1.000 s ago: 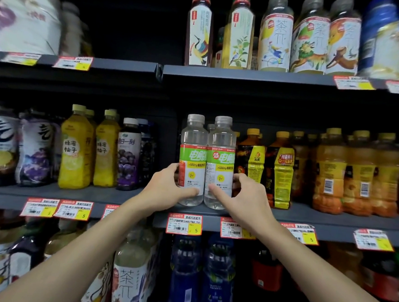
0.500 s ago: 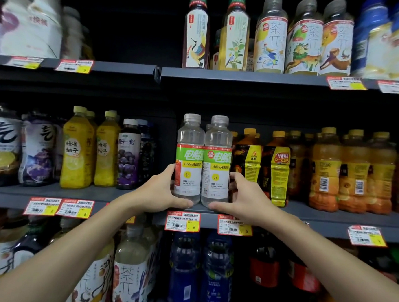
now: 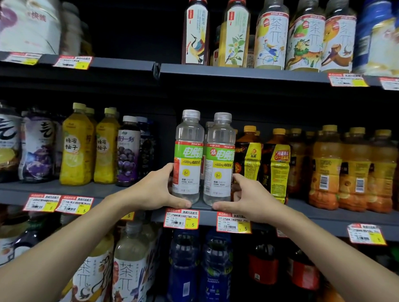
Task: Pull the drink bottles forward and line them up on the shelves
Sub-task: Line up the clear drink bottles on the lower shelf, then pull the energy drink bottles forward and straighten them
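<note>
— Both clear bottles now stand further forward than a second ago, at the lip of the middle shelf (image 3: 330, 217), and the thumbs have dropped from the labels to the bases.

— How are the hands set in the head view?

— The left hand (image 3: 155, 190) wraps the left clear bottle (image 3: 188, 154) from its outer side, thumb lying along the shelf edge under the base. The right hand (image 3: 249, 198) mirrors it on the right clear bottle (image 3: 219, 156). Each hand is closed around its own bottle; the fingers behind the bottles are hidden, so how far they reach round I cannot tell.

— Do the bottles touch?

— They stand upright, side by side, labels facing out, touching or nearly so. More white caps show dimly behind them; how many is unclear.

— What is hard to read?

— The right hand covers the lower part of a dark bottle with a yellow label (image 3: 248, 158). A price tag (image 3: 181, 218) sits just under the left thumb, and another tag is half hidden by the left forearm. The top shelf's bottles are cut off by the frame, and the white bottles (image 3: 33, 21) at upper left are blurred. The bottom shelf is dark.
</note>
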Available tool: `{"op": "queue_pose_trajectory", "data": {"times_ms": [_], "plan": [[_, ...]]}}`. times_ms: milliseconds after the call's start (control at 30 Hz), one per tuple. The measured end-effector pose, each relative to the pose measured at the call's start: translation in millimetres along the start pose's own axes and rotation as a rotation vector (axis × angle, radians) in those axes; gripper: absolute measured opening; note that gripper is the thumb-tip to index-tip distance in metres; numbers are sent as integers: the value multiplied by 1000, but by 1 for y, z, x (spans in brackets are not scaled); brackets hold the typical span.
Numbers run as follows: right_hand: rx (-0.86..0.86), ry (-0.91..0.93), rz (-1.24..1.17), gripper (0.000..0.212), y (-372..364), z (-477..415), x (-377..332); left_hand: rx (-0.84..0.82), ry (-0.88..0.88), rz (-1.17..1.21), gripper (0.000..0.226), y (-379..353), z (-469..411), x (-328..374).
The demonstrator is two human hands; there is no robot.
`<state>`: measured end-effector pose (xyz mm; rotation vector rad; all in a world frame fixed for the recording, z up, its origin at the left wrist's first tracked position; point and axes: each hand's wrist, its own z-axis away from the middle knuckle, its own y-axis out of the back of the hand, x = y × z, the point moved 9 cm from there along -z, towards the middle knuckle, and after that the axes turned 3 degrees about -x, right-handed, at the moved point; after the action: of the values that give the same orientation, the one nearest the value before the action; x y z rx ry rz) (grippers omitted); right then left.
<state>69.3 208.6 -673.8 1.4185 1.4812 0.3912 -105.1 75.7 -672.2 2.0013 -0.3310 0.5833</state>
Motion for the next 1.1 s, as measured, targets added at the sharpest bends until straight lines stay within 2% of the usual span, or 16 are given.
{"op": "queue_pose_trajectory", "data": {"times_ms": [367,633,800,867,933,967,1033,1100], "plan": [[-27,-31,-24,84,0,-5,4,-11,-3,-2,105,0,0,0],[-23,-16,-20,82,-1,-4,2,-23,20,-20,101,0,1,-1],[49,19,31,84,3,0,-3,-5,71,26,117,-1,7,-2],[84,47,26,83,5,4,-5,77,64,73,132,1,15,6],[121,56,30,86,10,8,-6,315,24,39,132,11,27,22],[148,54,39,88,15,11,-4,480,-43,-16,121,17,37,36],[213,38,50,81,28,17,2,767,-283,-91,88,21,59,75],[284,22,2,61,42,24,14,850,-460,-84,56,7,67,108]]}}
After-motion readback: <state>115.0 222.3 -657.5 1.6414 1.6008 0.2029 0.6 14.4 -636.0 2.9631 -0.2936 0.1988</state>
